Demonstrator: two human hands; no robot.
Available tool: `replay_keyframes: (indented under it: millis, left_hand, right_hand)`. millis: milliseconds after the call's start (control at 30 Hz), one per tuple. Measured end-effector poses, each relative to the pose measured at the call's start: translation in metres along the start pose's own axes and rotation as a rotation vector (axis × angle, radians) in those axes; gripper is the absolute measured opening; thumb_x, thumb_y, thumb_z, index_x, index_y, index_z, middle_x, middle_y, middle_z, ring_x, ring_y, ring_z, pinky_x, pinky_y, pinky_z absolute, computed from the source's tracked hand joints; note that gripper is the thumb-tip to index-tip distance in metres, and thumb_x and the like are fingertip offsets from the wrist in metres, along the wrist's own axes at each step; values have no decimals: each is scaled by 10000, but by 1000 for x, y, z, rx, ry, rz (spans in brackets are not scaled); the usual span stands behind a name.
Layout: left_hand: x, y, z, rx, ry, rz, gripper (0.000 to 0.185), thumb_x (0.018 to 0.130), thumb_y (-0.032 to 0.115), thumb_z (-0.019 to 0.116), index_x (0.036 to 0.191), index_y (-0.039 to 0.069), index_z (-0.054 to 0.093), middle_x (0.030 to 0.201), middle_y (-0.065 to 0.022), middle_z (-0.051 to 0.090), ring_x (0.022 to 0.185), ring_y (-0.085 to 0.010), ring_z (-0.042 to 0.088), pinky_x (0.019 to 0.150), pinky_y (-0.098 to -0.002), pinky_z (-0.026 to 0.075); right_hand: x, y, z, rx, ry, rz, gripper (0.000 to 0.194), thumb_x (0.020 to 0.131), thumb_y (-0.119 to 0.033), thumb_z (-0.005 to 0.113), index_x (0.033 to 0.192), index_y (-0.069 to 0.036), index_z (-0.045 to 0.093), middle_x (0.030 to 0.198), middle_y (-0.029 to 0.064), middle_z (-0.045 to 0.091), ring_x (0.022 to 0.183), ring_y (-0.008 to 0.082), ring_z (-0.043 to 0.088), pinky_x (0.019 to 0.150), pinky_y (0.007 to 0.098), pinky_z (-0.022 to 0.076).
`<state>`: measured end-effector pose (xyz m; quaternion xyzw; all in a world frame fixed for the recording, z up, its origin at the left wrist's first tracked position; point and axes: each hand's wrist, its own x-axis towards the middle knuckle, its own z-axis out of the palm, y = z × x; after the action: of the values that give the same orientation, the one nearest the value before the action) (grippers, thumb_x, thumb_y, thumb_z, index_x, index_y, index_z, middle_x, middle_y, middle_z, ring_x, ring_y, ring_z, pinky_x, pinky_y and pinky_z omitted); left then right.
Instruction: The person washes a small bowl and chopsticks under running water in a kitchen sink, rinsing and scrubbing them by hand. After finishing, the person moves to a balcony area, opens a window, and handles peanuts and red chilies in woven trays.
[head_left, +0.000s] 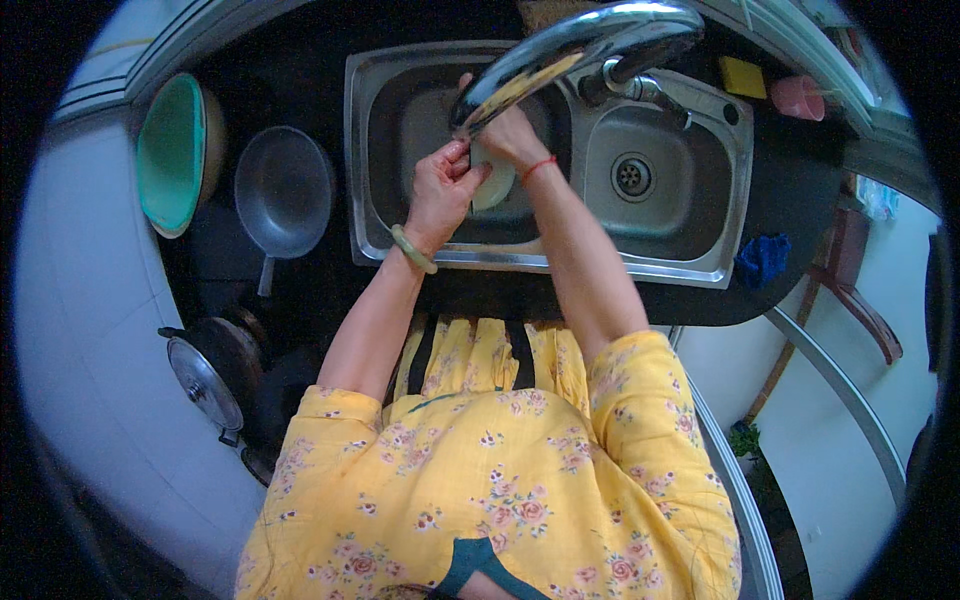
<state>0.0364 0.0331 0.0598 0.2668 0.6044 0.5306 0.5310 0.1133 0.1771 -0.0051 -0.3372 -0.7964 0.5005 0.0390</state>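
Note:
Both hands are over the left basin (386, 180) of a steel double sink. My left hand (444, 187), with a bangle on its wrist, pinches a thin, dark-edged item (472, 199), seen nearly edge-on; its kind cannot be told. Just right of it, a pale, rounded item (495, 186), perhaps a dish, shows beneath my hands. My right hand (511, 139), with a red cord at the wrist, reaches in beyond the left one. The chrome faucet spout (540, 64) hides part of its fingers, so its grip is unclear.
The right basin (675, 217) has a drain strainer (632, 174). A yellow sponge (742, 77), pink cup (797, 97) and blue cloth (763, 260) lie to the right. At left are a frying pan (285, 191), a green-lined basin (171, 157) and a lidded pot (206, 382).

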Motion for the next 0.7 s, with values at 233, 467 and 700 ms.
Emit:
replay_keyframes:
  millis: [233, 467, 700]
  left_hand:
    - [18, -11, -21, -96, 61, -38, 265, 956, 7, 680, 1221, 3, 680, 1109, -28, 719, 987, -89, 633, 897, -272, 515]
    - [-1, 40, -21, 154, -92, -72, 279, 969, 21, 654, 1246, 5, 686, 1084, -33, 742, 953, -70, 671, 862, -239, 531]
    - [25, 24, -33, 128, 173, -16, 188, 977, 157, 711, 1074, 4, 761, 908, -3, 744, 782, -43, 633, 717, -219, 504]
  right_hand:
    - [-54, -53, 49, 69, 381, -117, 653, 1051, -428, 399, 1471, 72, 411, 1587, 328, 320, 1477, 489, 296, 1234, 530, 226]
    - [-1, 9, 4, 303, 125, 116, 641, 1000, -563, 475, 1378, -56, 575, 1345, 170, 575, 1234, 351, 532, 1089, 438, 412]
    - [-6, 54, 21, 762, 171, 243, 609, 1079, -509, 397, 1407, -28, 575, 1398, 184, 613, 1279, 320, 572, 1082, 428, 429]
